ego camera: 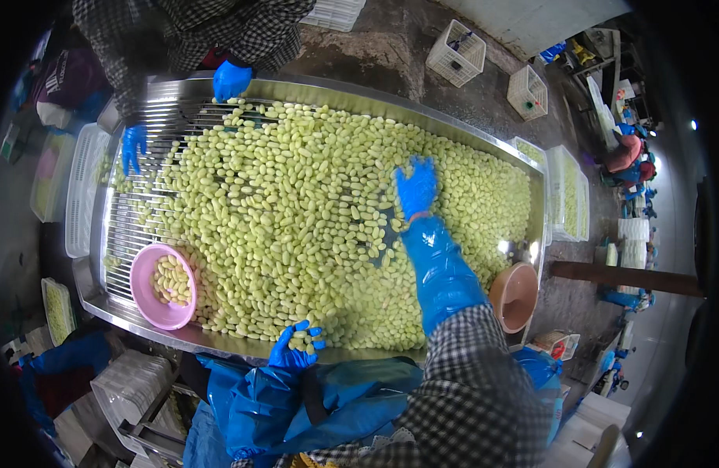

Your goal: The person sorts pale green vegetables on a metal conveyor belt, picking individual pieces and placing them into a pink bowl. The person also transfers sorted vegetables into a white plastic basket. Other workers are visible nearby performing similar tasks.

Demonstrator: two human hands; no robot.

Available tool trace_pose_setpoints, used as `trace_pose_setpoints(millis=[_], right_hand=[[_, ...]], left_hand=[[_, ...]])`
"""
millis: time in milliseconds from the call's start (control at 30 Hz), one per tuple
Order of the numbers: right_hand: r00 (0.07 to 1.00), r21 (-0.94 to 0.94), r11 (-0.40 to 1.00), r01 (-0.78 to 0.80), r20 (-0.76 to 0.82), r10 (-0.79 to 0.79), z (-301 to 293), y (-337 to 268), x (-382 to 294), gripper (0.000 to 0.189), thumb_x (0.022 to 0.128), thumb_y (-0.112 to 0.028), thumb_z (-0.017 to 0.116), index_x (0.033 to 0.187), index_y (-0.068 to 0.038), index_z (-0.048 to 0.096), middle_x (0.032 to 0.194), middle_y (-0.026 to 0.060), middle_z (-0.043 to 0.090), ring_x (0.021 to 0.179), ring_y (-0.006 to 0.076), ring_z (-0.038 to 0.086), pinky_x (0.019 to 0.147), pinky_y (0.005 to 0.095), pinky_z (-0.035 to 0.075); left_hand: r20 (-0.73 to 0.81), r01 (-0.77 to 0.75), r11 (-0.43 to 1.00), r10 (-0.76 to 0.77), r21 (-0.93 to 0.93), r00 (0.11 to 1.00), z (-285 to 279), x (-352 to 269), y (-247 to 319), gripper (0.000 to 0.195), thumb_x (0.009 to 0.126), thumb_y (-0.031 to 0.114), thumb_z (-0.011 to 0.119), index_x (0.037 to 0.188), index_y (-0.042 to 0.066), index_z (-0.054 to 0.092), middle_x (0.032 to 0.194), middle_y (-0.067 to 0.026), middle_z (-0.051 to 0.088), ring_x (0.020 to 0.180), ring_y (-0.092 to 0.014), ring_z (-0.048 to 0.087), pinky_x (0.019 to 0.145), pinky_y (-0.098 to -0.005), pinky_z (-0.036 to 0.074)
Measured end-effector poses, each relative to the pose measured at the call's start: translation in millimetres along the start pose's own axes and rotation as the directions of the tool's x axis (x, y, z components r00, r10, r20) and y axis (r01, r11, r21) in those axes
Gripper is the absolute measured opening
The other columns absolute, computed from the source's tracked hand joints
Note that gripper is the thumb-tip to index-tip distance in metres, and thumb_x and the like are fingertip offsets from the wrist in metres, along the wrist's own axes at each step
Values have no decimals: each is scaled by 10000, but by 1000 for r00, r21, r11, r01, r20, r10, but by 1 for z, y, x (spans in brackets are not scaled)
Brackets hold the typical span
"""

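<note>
Loose oval green grapes (265,205) cover most of a stainless-steel sorting table (371,100) with a slatted bed. My right hand (416,186), in a blue glove, reaches over the right half of the pile. Its fingers are spread against the grapes, palm down. Close to the table's front edge, my left hand (294,349), gloved in blue too, is turned up and cups several grapes (302,341). A pink bowl (140,286) with yellowish grapes (172,279) stands at the left front corner. At the right front rests a brown bowl (518,295).
Across the table, a co-worker's blue-gloved hands (232,81) are at the far left edge. White crates (85,193) flank the left end, and crates of grapes (570,193) stand beyond the right end. Plastic baskets (456,54) sit on the floor behind. A brown post (625,278) is at right.
</note>
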State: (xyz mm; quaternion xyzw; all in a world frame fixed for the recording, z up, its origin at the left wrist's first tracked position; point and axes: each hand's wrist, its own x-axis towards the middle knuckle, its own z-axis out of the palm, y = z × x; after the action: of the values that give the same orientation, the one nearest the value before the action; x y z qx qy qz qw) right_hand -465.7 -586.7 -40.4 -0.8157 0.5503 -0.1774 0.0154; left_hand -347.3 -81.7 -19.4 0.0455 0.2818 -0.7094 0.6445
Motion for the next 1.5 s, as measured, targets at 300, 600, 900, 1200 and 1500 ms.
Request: trace_pose_setpoints(millis=[300,600,900,1200,1500], right_hand=[[942,-33,999,-38,332,47,54,-131,58,729,931,-690,463,1563,-356,318,1657,196,170,1488,490,204,1111,788,146],[641,248,757,604,412,-647,-27,-169,-190,555,998,-457,501,1524,-299,421,1619,36,326,1471,475,230,1141,724,194],[970,-47,971,-234,61,236,-37,87,-88,602,996,-455,498,1544,-233,386,1612,89,338,1475,386,293,1147,693,195],[919,-197,968,153,389,-66,-25,-11,-177,637,1006,-484,419,1543,-145,371,1539,118,400,1426,394,344,1149,557,288],[593,816,490,-305,566,-573,-76,-68,-234,586,916,-172,626,1475,-140,453,1495,129,444,1381,344,440,1078,542,391]], left_hand=[[55,-26,1000,26,-11,998,12,-1,-2,502,1075,410,403,1489,129,446,1439,-244,483,1226,-490,546,890,-572,581],[-17,-18,998,19,54,1000,9,-3,1,514,1073,391,411,1512,123,405,1450,-258,469,1254,-521,520,895,-592,576],[12,-13,997,12,76,1000,11,-1,-1,505,1073,387,407,1514,141,405,1453,-241,473,1246,-500,528,903,-592,567],[-53,-1,995,6,101,999,7,2,0,481,1049,395,449,1473,170,465,1395,-244,515,1210,-500,543,904,-605,547],[-128,-29,980,55,195,990,6,3,-8,508,1025,428,497,1451,153,481,1350,-223,522,1158,-440,547,814,-545,565]])
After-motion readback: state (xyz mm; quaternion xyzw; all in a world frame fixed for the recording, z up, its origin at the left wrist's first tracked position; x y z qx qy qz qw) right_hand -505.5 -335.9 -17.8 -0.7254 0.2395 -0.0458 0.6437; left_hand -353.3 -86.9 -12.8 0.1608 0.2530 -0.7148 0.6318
